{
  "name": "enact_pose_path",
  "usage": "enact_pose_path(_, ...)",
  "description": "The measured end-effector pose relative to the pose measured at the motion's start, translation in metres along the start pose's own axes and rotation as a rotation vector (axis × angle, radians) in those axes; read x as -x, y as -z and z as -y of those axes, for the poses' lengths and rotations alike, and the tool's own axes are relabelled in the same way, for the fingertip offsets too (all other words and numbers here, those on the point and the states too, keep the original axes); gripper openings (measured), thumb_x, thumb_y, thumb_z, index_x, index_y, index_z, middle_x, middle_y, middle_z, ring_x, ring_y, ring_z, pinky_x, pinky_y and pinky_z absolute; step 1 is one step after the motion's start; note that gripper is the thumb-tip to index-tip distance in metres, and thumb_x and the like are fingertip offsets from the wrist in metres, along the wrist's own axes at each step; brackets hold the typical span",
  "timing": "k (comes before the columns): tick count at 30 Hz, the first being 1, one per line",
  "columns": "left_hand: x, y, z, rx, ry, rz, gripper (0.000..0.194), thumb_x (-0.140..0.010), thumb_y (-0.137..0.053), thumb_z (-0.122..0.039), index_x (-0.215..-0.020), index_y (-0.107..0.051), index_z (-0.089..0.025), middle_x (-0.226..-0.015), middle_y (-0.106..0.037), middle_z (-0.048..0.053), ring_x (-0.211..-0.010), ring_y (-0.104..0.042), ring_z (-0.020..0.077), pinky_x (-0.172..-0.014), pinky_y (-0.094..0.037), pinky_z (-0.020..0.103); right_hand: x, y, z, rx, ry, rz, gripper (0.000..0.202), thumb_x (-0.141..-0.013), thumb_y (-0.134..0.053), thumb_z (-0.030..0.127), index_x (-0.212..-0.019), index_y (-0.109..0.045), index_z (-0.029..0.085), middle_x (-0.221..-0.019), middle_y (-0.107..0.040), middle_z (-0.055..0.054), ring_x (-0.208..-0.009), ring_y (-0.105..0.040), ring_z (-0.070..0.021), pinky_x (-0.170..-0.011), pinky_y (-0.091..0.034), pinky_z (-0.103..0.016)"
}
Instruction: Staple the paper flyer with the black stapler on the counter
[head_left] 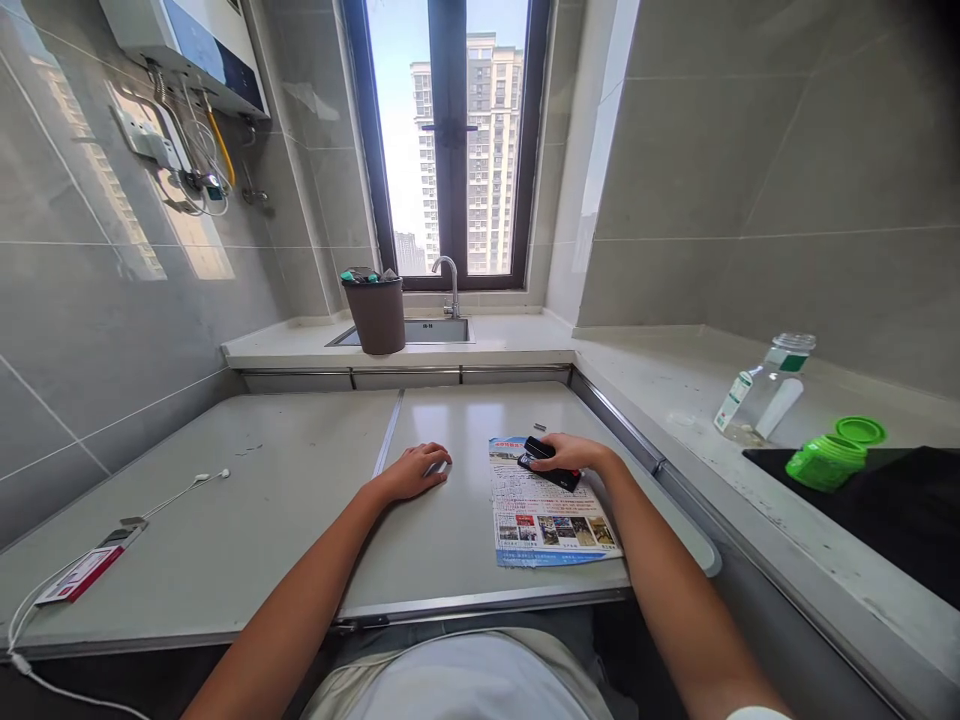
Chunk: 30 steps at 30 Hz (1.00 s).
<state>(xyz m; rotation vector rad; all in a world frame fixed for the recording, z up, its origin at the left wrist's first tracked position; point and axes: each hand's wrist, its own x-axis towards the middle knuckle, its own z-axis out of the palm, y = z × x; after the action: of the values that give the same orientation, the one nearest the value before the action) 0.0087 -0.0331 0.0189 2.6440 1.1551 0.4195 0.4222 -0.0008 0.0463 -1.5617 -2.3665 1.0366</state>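
My right hand point(562, 453) is wrapped round a black stapler point(553, 474), which lies over the upper part of a printed flyer point(551, 515) on the folding table. Just behind the flyer is a small strip of staples point(540, 427). To the left of the flyer my left hand point(417, 471) rests on the tabletop point(450, 540), fingers apart and nothing in it.
A red-and-white box point(90, 567) and white earphones point(212, 477) lie at the left. Behind the table stand a brown bin point(377, 315) and a sink point(439, 331). A clear bottle point(765, 395) and a green container point(825, 462) are on the right counter.
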Motion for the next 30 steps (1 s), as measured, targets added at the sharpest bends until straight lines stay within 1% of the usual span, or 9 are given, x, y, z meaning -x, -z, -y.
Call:
enact_pose_path(2,0.000,0.000,0.000,-0.003,-0.003,-0.004,0.035,-0.104,-0.052,-0.048,-0.129,-0.068,-0.029,-0.142,-0.062,0.009,-0.129,-0.061,0.0291,-0.115,-0.043,0.045,-0.006,0.001,-0.007,-0.018,0.079,-0.084,0.062,-0.084,-0.064,0.078,-0.101,-0.074,0.019,-0.097,-0.076,-0.007,-0.086,-0.069,-0.0237,-0.072,-0.051,-0.030)
enact_pose_path(3,-0.001,0.000,0.000,-0.005,-0.005,-0.005,0.035,-0.104,-0.051,-0.048,-0.129,-0.068,-0.030,-0.142,-0.062,0.008,-0.129,-0.061,0.0289,-0.115,-0.044,0.045,-0.009,0.002,-0.011,-0.018,0.107,-0.187,0.063,-0.090,-0.055,0.079,-0.100,-0.073,0.019,-0.098,-0.076,-0.007,-0.089,-0.068,-0.0242,-0.077,-0.052,-0.031)
enact_pose_path(6,-0.001,0.000,0.000,-0.008,-0.008,-0.005,0.035,-0.105,-0.051,-0.048,-0.129,-0.068,-0.030,-0.142,-0.062,0.008,-0.129,-0.060,0.0288,-0.115,-0.044,0.045,-0.024,0.002,-0.024,0.031,0.146,-0.578,0.059,-0.104,-0.036,0.066,-0.104,-0.073,0.020,-0.112,-0.075,-0.012,-0.109,-0.066,-0.0275,-0.099,-0.050,-0.038)
enact_pose_path(8,-0.001,0.000,0.001,-0.005,-0.006,-0.003,0.035,-0.105,-0.051,-0.048,-0.129,-0.068,-0.030,-0.142,-0.062,0.008,-0.130,-0.060,0.0291,-0.115,-0.044,0.045,-0.035,0.000,-0.034,0.086,0.166,-0.694,0.048,-0.104,-0.040,0.055,-0.112,-0.073,0.021,-0.130,-0.070,-0.014,-0.127,-0.061,-0.0284,-0.113,-0.044,-0.041)
enact_pose_path(12,-0.001,-0.001,0.001,0.008,-0.009,-0.011,0.035,-0.104,-0.052,-0.048,-0.128,-0.069,-0.029,-0.142,-0.062,0.009,-0.129,-0.061,0.0292,-0.114,-0.045,0.045,-0.056,-0.012,-0.046,0.138,0.125,-0.564,0.047,-0.100,-0.051,0.046,-0.135,-0.068,0.022,-0.161,-0.052,-0.012,-0.151,-0.045,-0.0283,-0.126,-0.033,-0.046)
enact_pose_path(18,-0.001,0.000,0.000,0.002,-0.015,-0.020,0.035,-0.104,-0.053,-0.048,-0.128,-0.069,-0.030,-0.141,-0.063,0.008,-0.127,-0.062,0.0286,-0.114,-0.046,0.044,-0.072,-0.026,-0.052,0.185,-0.007,-0.399,0.057,-0.102,-0.048,0.051,-0.151,-0.059,0.025,-0.168,-0.042,-0.011,-0.160,-0.032,-0.0307,-0.133,-0.019,-0.052)
enact_pose_path(25,0.000,0.001,0.000,-0.009,-0.007,-0.001,0.037,-0.105,-0.050,-0.048,-0.130,-0.069,-0.029,-0.143,-0.062,0.009,-0.127,-0.062,0.0296,-0.115,-0.044,0.047,-0.071,-0.025,-0.047,0.148,0.030,-0.419,0.053,-0.103,-0.045,0.034,-0.154,-0.055,0.027,-0.168,-0.043,-0.008,-0.160,-0.033,-0.0271,-0.133,-0.015,-0.054)
enact_pose_path(28,0.000,0.000,0.000,-0.010,-0.005,0.003,0.036,-0.105,-0.050,-0.048,-0.131,-0.068,-0.029,-0.144,-0.061,0.009,-0.128,-0.061,0.0298,-0.115,-0.044,0.047,-0.069,-0.023,-0.042,0.066,0.156,-0.378,0.049,-0.100,-0.044,0.028,-0.145,-0.064,0.026,-0.166,-0.047,-0.004,-0.157,-0.039,-0.0225,-0.133,-0.021,-0.047)
enact_pose_path(30,0.000,0.000,0.001,-0.009,-0.006,0.001,0.036,-0.104,-0.050,-0.048,-0.131,-0.068,-0.030,-0.144,-0.061,0.009,-0.129,-0.061,0.0300,-0.115,-0.043,0.047,-0.069,-0.022,-0.040,0.012,0.170,-0.363,0.048,-0.099,-0.042,0.026,-0.141,-0.067,0.024,-0.165,-0.048,-0.004,-0.154,-0.043,-0.0202,-0.131,-0.027,-0.042)
